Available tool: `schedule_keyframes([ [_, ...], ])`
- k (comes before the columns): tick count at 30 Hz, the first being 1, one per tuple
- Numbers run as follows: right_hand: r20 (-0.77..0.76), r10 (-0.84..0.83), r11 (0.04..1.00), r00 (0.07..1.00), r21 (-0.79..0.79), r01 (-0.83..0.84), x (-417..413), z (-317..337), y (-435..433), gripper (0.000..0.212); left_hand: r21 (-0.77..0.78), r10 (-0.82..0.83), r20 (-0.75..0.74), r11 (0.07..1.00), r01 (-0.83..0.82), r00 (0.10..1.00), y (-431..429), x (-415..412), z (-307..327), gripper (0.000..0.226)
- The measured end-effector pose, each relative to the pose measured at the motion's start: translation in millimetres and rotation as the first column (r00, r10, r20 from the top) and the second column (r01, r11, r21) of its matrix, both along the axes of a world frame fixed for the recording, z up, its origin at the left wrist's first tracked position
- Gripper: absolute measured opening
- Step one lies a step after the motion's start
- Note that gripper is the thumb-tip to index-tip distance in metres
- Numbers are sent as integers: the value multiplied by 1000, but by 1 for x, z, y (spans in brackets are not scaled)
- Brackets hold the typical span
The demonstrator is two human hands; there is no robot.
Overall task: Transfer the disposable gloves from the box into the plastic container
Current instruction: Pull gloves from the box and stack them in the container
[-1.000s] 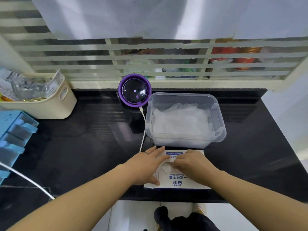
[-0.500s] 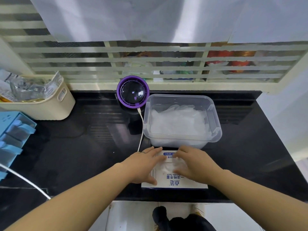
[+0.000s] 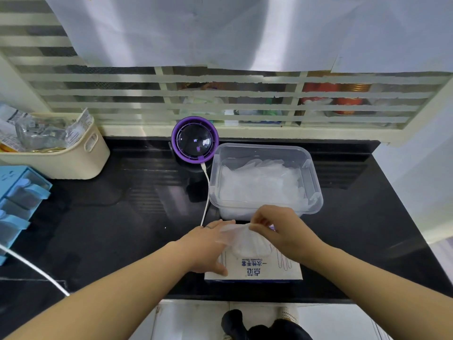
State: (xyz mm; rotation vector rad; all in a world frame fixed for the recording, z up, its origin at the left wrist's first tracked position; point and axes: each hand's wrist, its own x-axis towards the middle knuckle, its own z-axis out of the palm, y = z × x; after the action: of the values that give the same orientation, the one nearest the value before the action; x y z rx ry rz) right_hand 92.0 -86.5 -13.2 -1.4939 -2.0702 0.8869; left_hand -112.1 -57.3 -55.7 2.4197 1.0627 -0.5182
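A white glove box (image 3: 255,268) with blue print lies flat at the front edge of the black counter. My left hand (image 3: 206,249) presses flat on its left side, holding it down. My right hand (image 3: 282,231) pinches a thin clear disposable glove (image 3: 239,238) that rises out of the box's opening. Just behind the box stands the clear plastic container (image 3: 316,182), open at the top, with a pile of clear gloves (image 3: 259,185) inside.
A round purple device (image 3: 195,141) with a white cable (image 3: 206,192) sits left of the container. A cream basket (image 3: 73,158) of packets stands at the far left, a blue organiser (image 3: 17,200) below it. The counter's front edge runs just under the box.
My right hand has lifted from the box top, drawing a clear glove up out of the opening. My left hand stays pressed on the box.
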Motion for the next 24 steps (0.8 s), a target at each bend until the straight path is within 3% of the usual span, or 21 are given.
schedule_keyframes([
  [6,-197,-52,994,979,83,70,-13,30,7,3,37,-19,-119,999,23,993,-2,5,5,61],
  [11,-353,-219,945,910,158,288,5,76,31,15,-22,-26,-57,999,25,998,1,4,11,87],
  [13,-338,-246,926,908,195,324,12,96,39,14,-101,50,19,994,-48,999,3,6,26,82],
  [15,-289,-243,915,926,249,318,20,113,45,14,-267,214,168,950,-165,962,10,2,51,62],
  [17,-203,-221,915,954,294,275,25,125,50,12,-413,391,317,877,-246,864,22,-6,81,37],
  [19,-89,-182,921,979,332,201,27,131,55,6,-554,583,470,779,-293,663,34,-11,110,24],
  [21,29,-136,918,990,380,115,26,133,59,6,-715,762,508,633,-296,402,44,-12,130,32],
  [22,84,-110,912,990,404,67,25,132,61,8,-771,812,486,573,-279,323,49,-12,137,45],
  [24,183,-46,897,982,439,-40,21,131,64,14,-822,851,434,509,-256,297,55,-7,145,67],
])
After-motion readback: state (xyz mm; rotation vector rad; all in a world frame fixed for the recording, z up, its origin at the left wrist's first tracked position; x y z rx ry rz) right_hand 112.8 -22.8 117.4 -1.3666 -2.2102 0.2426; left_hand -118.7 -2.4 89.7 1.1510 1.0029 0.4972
